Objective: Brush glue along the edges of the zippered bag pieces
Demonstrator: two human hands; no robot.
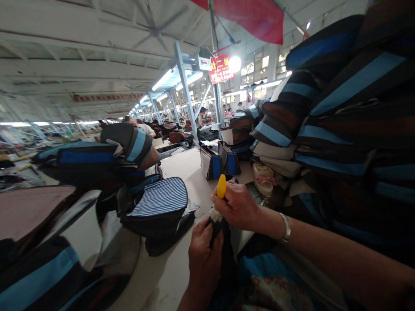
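My right hand [238,205] is closed around a yellow-handled brush [221,186], whose pale bristles press down onto a dark piece of fabric [223,242]. My left hand [204,259] grips that dark fabric piece from below, thumb up beside the bristles. A silver bracelet [285,227] sits on my right wrist. Both hands are held low over the edge of a pale worktable [184,172].
Tall stacks of black, brown and blue striped bag parts [340,108] rise at right. More bag pieces [155,207] lie at left on the table. Two small open bags [218,162] stand mid-table. A person sits far off at left. Red banners hang overhead.
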